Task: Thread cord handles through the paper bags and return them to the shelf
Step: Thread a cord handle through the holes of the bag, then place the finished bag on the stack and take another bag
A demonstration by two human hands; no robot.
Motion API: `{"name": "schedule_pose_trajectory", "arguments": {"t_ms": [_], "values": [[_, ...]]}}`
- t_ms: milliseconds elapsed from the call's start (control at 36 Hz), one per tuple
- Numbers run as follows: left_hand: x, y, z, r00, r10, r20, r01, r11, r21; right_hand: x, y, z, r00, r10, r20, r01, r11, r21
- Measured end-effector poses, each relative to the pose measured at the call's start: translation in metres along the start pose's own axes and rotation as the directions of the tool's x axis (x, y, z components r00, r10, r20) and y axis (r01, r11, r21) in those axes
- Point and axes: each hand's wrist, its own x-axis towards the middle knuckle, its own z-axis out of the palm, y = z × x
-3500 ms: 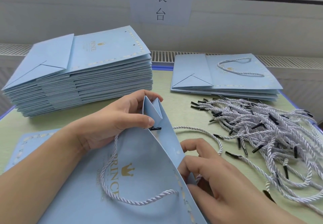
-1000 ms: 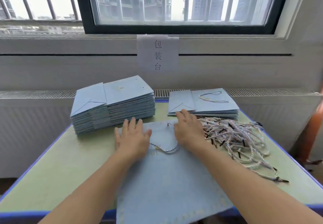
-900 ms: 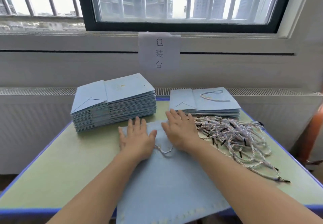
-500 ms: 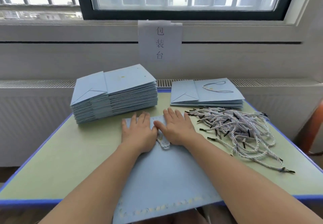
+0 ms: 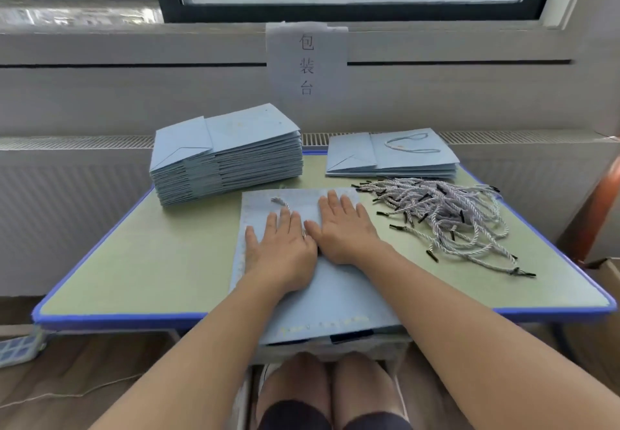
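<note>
On the flat paper bag (image 5: pixel 339 282), both hands, left hand (image 5: pixel 280 251) and right hand (image 5: pixel 345 228), fingers straight.

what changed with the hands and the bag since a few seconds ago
The left hand let go of the bag's top edge and the right hand let go of its side; the bag now lies flat, both palms pressing it and sliding toward the person. A bit of cord handle shows beyond the left fingers. The tall bag stack, finished stack and loose cords stayed put.
</note>
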Motion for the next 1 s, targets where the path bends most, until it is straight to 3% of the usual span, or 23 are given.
{"name": "schedule_pose_trajectory", "arguments": {"t_ms": [139,306,500,611,722,833,917,1000], "values": [[-0.006,0.002,-0.001,1.000,-0.002,-0.012,0.001,1.000,-0.024,-0.006,-0.003,-0.004,0.999,0.009,0.037,-0.009,1.000,0.002],[-0.028,-0.002,-0.010,0.986,0.030,-0.163,-0.038,0.998,-0.049,-0.035,0.000,-0.011,1.000,0.020,-0.005,-0.020,1.000,0.004],[-0.030,0.007,-0.001,1.000,0.016,-0.013,-0.017,0.998,-0.057,-0.047,0.005,-0.002,0.997,0.025,0.073,-0.023,0.999,-0.031],[-0.029,0.007,0.005,1.000,0.029,0.006,-0.029,1.000,-0.010,-0.047,0.003,-0.002,0.996,0.021,0.090,-0.015,0.997,-0.076],[-0.025,0.002,-0.002,0.997,0.026,-0.078,-0.037,0.989,-0.144,-0.033,0.010,-0.024,0.997,0.039,0.070,-0.037,0.999,-0.030],[-0.005,-0.017,-0.021,0.938,-0.189,-0.290,0.046,0.897,-0.439,-0.015,0.016,-0.049,0.992,0.112,-0.054,-0.107,0.990,0.087],[0.013,-0.029,-0.030,0.922,-0.308,-0.235,0.074,0.736,-0.673,-0.008,0.016,-0.047,0.992,0.125,-0.002,-0.124,0.983,0.138],[0.027,-0.034,-0.041,0.898,-0.413,-0.150,0.116,0.553,-0.825,-0.003,0.019,-0.038,0.986,0.163,-0.035,-0.158,0.980,0.121]]}}
